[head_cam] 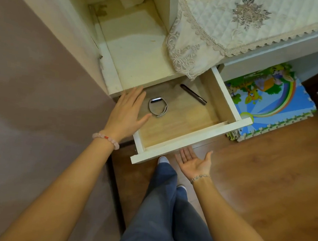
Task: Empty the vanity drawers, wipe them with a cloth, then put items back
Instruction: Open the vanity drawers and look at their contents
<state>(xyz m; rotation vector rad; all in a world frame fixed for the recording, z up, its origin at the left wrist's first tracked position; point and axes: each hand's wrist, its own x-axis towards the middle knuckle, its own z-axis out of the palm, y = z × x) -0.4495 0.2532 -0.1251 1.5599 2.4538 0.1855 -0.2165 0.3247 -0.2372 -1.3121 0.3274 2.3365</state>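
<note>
Below, a white vanity drawer [191, 139] stands pulled open, with a wristband [157, 107] and a dark pen [193, 94] lying apart on its wooden floor. Left hand [128, 111], fingers straight and spread, hovers over the drawer's left edge beside the wristband. Right hand [194, 163] lies palm-up, fingers relaxed, under the drawer front, holding nothing.

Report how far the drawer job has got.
Done: the drawer is pulled open. In hand: emptying; the left hand hovers open beside the wristband, and the right hand is open at the front. Left: take out the wristband and dark pen, wipe, refill.
</note>
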